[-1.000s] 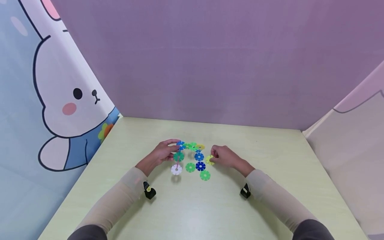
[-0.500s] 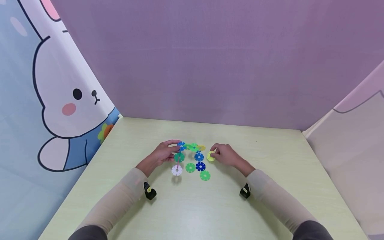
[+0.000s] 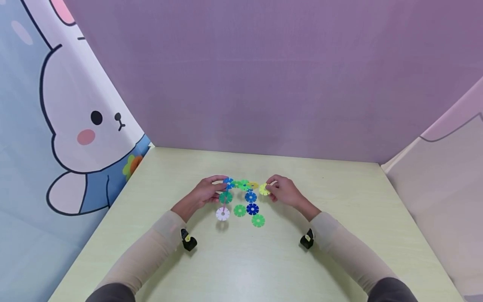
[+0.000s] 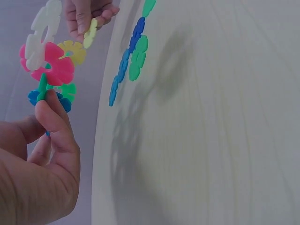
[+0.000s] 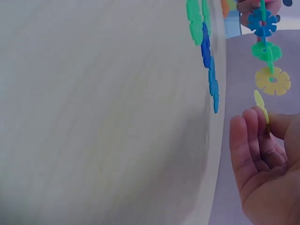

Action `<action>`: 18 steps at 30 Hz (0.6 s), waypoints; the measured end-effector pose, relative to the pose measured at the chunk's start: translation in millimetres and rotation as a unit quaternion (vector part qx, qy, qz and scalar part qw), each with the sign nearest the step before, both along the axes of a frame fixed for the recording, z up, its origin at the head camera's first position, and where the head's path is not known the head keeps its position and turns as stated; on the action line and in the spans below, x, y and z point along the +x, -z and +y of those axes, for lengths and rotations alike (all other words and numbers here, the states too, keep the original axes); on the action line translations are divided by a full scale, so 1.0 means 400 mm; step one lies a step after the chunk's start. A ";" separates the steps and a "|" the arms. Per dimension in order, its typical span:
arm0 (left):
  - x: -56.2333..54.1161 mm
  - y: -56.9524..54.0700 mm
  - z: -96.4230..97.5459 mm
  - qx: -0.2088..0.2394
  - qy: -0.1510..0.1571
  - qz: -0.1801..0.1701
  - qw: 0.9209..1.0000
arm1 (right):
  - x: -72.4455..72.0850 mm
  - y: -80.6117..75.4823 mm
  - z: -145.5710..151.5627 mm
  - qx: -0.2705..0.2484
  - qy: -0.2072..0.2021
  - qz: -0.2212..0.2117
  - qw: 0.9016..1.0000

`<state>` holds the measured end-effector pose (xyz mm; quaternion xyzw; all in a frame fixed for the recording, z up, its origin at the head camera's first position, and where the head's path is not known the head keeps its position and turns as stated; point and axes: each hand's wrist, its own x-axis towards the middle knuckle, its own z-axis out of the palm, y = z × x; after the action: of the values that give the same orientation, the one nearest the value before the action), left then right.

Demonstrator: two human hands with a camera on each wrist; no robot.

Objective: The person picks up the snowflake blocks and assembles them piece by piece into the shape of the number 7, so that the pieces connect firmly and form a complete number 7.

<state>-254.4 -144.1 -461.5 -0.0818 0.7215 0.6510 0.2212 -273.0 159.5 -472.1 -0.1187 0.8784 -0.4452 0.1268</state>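
My left hand [image 3: 204, 193] pinches a chain of joined snowflake discs by its blue disc [image 5: 262, 29]. From there a green disc [image 3: 222, 199], a pink disc [image 4: 55, 70] and a white disc [image 3: 219, 214] run toward the front. To the right extend green discs [image 3: 244, 182], ending in a darker yellow disc [image 5: 282, 85]. Between thumb and fingers, my right hand [image 3: 285, 193] pinches a pale yellow disc [image 3: 263, 191]. It is tilted, close to the chain's yellow end but apart from it in the right wrist view.
Loose discs lie on the table [image 3: 241, 260] below the chain: a dark blue disc [image 3: 249, 211], a lighter blue disc [image 3: 247, 199], a left green disc [image 3: 236, 212] and a front green disc [image 3: 255, 222]. A purple panel [image 3: 264, 84] rises behind the table's back edge.
My right hand has moved up and away from me in the head view, carrying the pale yellow disc level with the chain's right end. The left hand and chain have barely moved.
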 end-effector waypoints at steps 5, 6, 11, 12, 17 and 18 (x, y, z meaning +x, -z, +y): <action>0.000 -0.002 0.004 0.004 0.003 -0.001 1.000 | -0.003 0.001 -0.001 -0.032 0.024 -0.010 0.999; 0.000 -0.002 0.005 0.004 0.004 -0.001 1.000 | -0.004 0.001 -0.002 -0.036 0.027 -0.012 0.999; -0.003 0.002 0.006 0.011 0.004 0.001 1.000 | -0.005 -0.004 -0.003 -0.048 0.042 -0.024 0.998; -0.003 0.002 0.006 0.011 0.005 0.001 1.000 | -0.005 -0.004 -0.005 -0.051 0.045 -0.028 0.997; -0.004 0.005 0.008 0.011 0.005 0.002 1.000 | -0.004 -0.009 -0.007 -0.062 0.054 -0.043 0.996; -0.004 0.005 0.008 0.011 0.004 0.002 1.000 | -0.004 -0.010 -0.007 -0.066 0.056 -0.047 0.995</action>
<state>-255.9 -141.1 -463.3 -0.0750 0.7148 0.6584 0.2233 -274.4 156.7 -468.1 -0.0565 0.8457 -0.5133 0.1345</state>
